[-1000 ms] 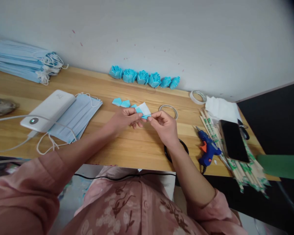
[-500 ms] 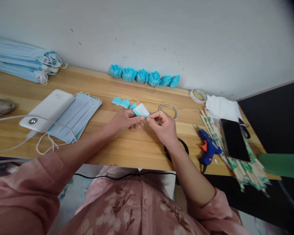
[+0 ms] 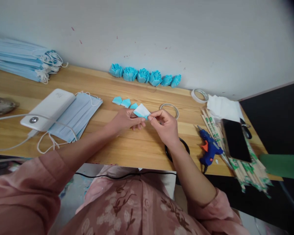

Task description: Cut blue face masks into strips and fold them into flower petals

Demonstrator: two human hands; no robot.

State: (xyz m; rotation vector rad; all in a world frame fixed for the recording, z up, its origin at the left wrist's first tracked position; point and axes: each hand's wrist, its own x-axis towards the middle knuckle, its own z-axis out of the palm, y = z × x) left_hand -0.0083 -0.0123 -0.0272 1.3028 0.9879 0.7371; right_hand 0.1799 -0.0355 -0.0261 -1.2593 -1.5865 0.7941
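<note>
A small blue-and-white folded piece of mask fabric (image 3: pixel 142 111) is held up between my two hands, above the wooden table. My left hand (image 3: pixel 127 120) has its fingers behind the piece and its thumb along the lower left edge. At the lower right corner my right hand (image 3: pixel 164 125) pinches the fabric between thumb and forefinger. Just behind lie several blue folded petals (image 3: pixel 125 103) in a short row, one partly covered by the held piece. Several blue fabric flowers (image 3: pixel 143 75) stand lined up along the wall.
To the left are a white power bank (image 3: pixel 48 108) with a cable, face masks (image 3: pixel 77 116) and a large mask stack (image 3: pixel 19 58). Tape rolls (image 3: pixel 199 96), a blue glue gun (image 3: pixel 209 148), a phone (image 3: pixel 235 140) and wrapped chopsticks (image 3: pixel 240 176) lie right. A black ring (image 3: pixel 185 143) sits beneath my right forearm.
My right hand has shifted slightly right along the fabric's lower edge, and the fold's blue strip shows more. My left hand still holds the piece. The whole view has moved slightly.
</note>
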